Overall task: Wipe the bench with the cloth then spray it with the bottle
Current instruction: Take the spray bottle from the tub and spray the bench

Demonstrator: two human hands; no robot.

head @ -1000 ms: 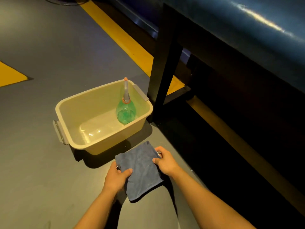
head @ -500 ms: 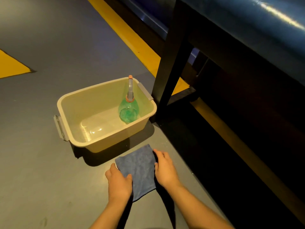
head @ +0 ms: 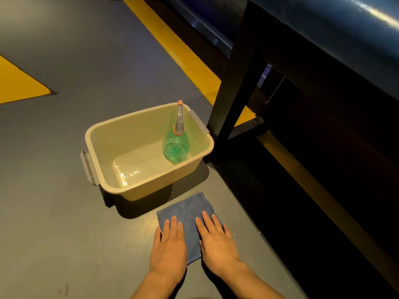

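Note:
A folded blue-grey cloth lies flat on the grey floor in front of a beige tub. My left hand and my right hand both rest flat on its near half, fingers straight and side by side. A green spray bottle with a grey and orange nozzle stands upright in the far right corner of the tub. The dark blue padded bench runs along the upper right, above its black leg.
A yellow floor stripe runs diagonally under the bench, and a yellow patch marks the floor at the left. The space under the bench at the right is dark.
One second ago both hands gripped the cloth above the floor. They lowered it onto the floor, let go of its edges and now press it flat with straight fingers.

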